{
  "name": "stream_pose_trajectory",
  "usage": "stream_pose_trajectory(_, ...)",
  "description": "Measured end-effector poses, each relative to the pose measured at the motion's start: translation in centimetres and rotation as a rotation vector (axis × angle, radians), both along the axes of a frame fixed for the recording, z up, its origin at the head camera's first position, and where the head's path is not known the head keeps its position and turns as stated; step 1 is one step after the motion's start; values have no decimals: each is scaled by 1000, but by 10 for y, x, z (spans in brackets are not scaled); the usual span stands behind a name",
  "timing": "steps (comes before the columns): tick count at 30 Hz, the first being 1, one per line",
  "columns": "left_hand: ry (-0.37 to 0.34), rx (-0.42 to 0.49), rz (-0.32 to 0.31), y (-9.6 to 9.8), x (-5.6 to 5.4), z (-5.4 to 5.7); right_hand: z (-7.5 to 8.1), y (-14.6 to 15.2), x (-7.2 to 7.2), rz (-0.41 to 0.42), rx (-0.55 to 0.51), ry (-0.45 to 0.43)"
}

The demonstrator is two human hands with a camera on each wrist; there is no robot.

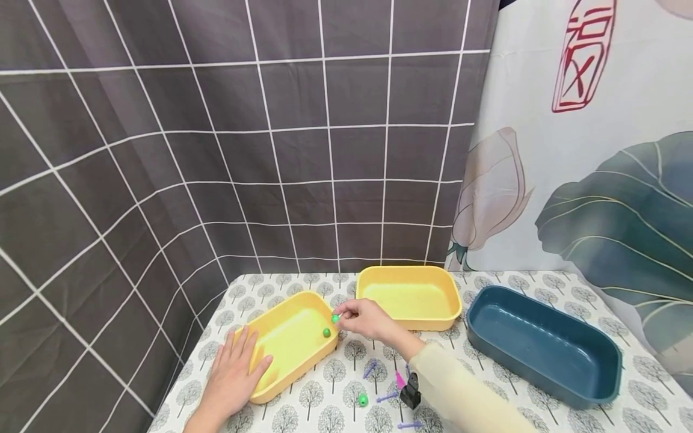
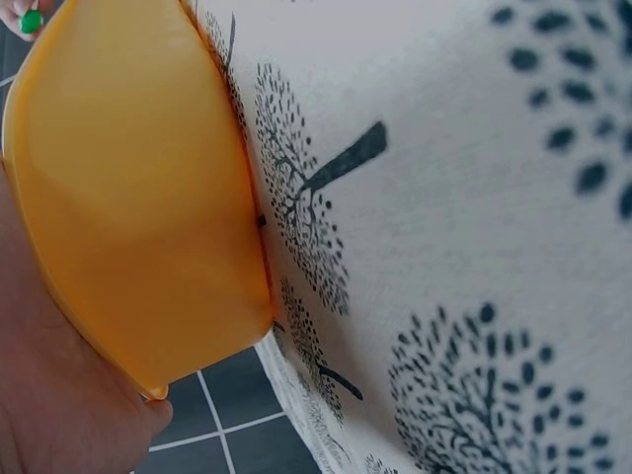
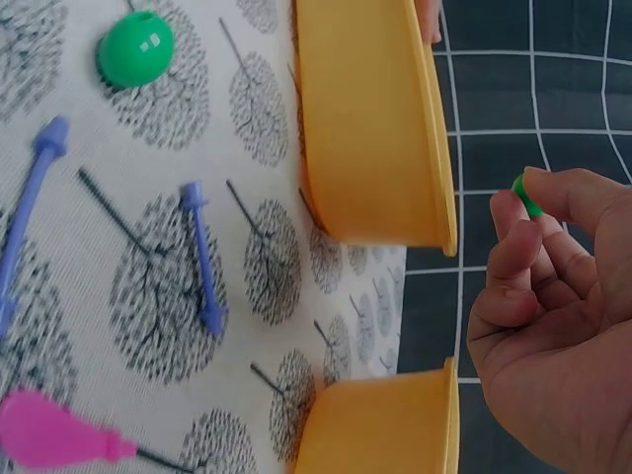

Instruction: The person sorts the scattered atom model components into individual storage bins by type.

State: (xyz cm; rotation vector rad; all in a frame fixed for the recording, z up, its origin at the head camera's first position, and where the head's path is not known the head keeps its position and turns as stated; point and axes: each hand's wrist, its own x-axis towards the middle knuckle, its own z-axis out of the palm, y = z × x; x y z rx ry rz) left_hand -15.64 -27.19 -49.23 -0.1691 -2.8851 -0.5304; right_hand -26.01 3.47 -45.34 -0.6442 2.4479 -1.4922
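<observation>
My right hand (image 1: 364, 319) pinches a small green bead (image 1: 335, 319) between thumb and index finger, over the right end of the left yellow bin (image 1: 260, 394). Inside that bin, near the same end, lies another green bead (image 1: 326, 332). The left hand (image 1: 230, 370) rests on the bin's near left rim with its fingers straight and spread; the left wrist view shows it along the rim (image 2: 25, 232). On the cloth in front sits a third green bead (image 3: 136, 49) with a hole in its top.
Purple rods (image 3: 202, 259) and a pink piece (image 3: 54, 432) lie on the tree-print cloth. A second yellow bin (image 1: 408, 325) stands at the back, a dark blue bin (image 1: 541, 376) to the right. A small black device (image 1: 410, 391) is by the right sleeve.
</observation>
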Motion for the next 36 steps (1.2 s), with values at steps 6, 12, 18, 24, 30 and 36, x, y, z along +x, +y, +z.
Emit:
stream_pose_trajectory(6, 9, -8, 0, -1, 0, -5, -5, -14, 1, 6, -25, -21)
stream_pose_trajectory(12, 13, -20, 7, -2, 2, -7, -7, -33, 2, 2, -52, -57)
stream_pose_trajectory(18, 20, -28, 14, -3, 1, -7, -7, -49, 0, -3, -46, -54)
stream_pose_trajectory(24, 13, -25, 15, -2, 2, -7, -7, -62, -1, -10, -34, -86)
stream_pose_trajectory(30, 13, -15, 13, -1, 2, -6, -3, -72, -1, -56, -25, -118)
stream_pose_trajectory(36, 25, -28, 14, -2, -1, -5, 0, -78, -1, -74, -13, -123)
